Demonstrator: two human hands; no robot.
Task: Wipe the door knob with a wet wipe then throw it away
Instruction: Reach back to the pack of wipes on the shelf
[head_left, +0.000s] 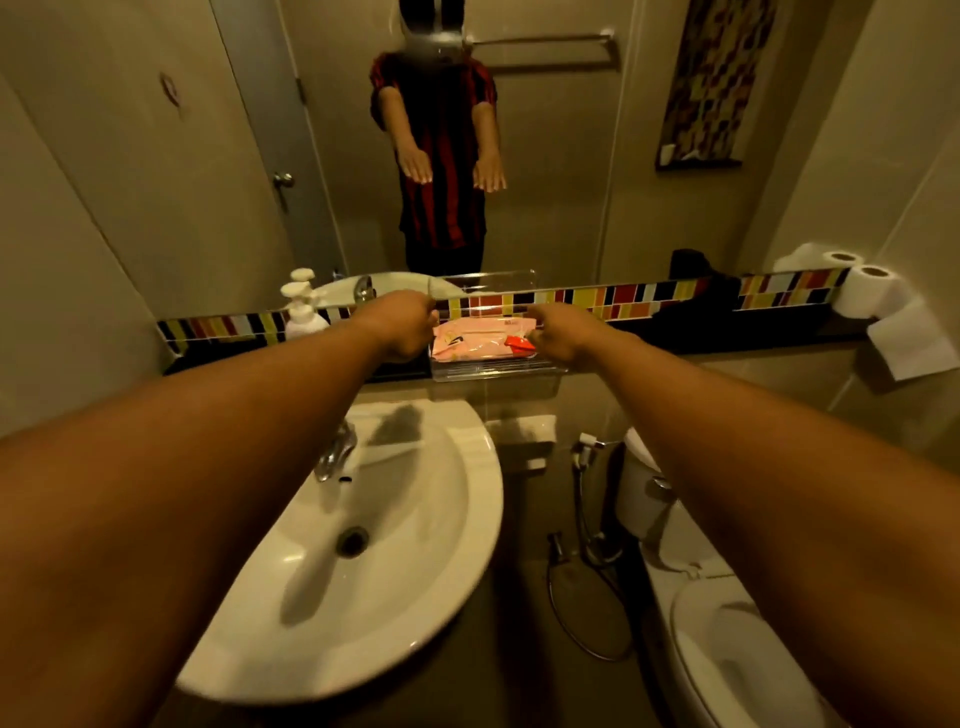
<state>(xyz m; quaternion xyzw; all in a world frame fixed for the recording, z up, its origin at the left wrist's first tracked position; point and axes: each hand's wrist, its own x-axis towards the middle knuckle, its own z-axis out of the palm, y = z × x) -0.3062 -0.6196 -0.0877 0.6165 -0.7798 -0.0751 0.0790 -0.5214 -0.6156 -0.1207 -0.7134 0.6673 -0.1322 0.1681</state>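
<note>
Above the white ceramic basin (415, 519), my left hand (402, 325) and right hand (563, 335) flank the pink wet-wipe pack (480, 340); I cannot tell how either hand's fingers sit.

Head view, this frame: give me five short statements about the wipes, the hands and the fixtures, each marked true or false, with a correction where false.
1. The pink wet wipe pack lies in a clear tray on the ledge below the mirror. True.
2. The left hand and right hand are on either side of the pack. True.
3. A wipe has already been pulled out. False: none is visible in either hand.
4. The toilet paper rolls stand left of the sink. False: they are at far right.
5. The door knob appears only as a mirror reflection. True.
</note>
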